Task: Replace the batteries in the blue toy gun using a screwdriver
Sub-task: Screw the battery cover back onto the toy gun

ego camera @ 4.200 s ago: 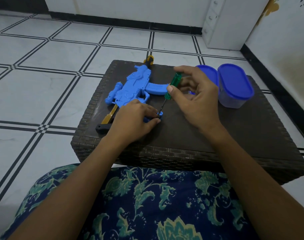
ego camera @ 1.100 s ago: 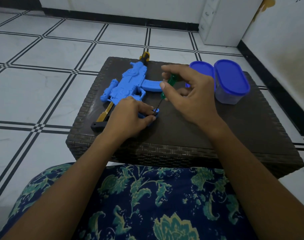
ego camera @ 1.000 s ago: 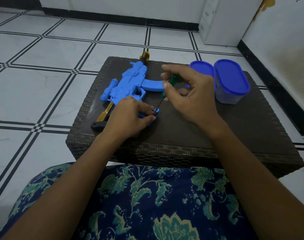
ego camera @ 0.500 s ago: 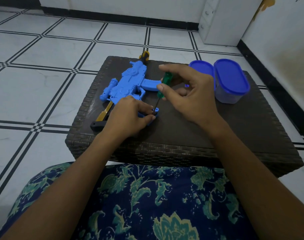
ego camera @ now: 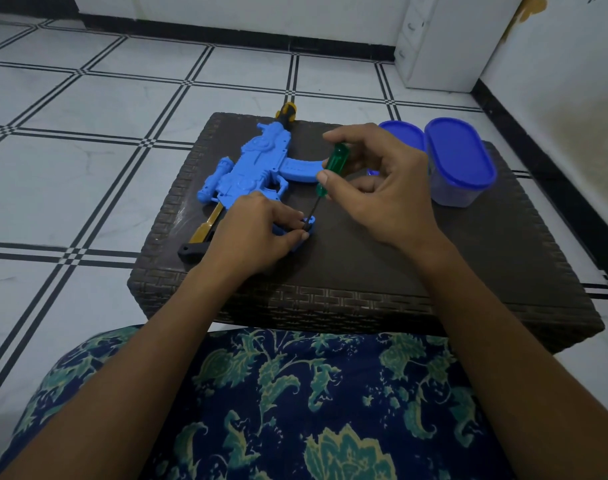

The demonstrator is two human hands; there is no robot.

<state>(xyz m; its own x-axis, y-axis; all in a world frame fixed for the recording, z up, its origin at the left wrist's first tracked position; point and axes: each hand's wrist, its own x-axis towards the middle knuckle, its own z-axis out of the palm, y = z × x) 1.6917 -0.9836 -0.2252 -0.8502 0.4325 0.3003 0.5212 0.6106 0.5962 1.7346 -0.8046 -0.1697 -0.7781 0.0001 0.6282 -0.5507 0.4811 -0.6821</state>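
Two hands working: left hand [ego camera: 257, 233] grips the handle (mostly hidden under fingers) of the blue toy gun [ego camera: 261, 168] on the dark wicker table [ego camera: 364, 268]; right hand [ego camera: 382, 192] pinches the green screwdriver [ego camera: 333, 168], tip at the handle's end.

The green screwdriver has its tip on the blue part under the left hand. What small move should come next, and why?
Probably twist the screwdriver with the right hand: its tip stands on the blue part that the left hand holds down, and no freed screw or opened cover shows.
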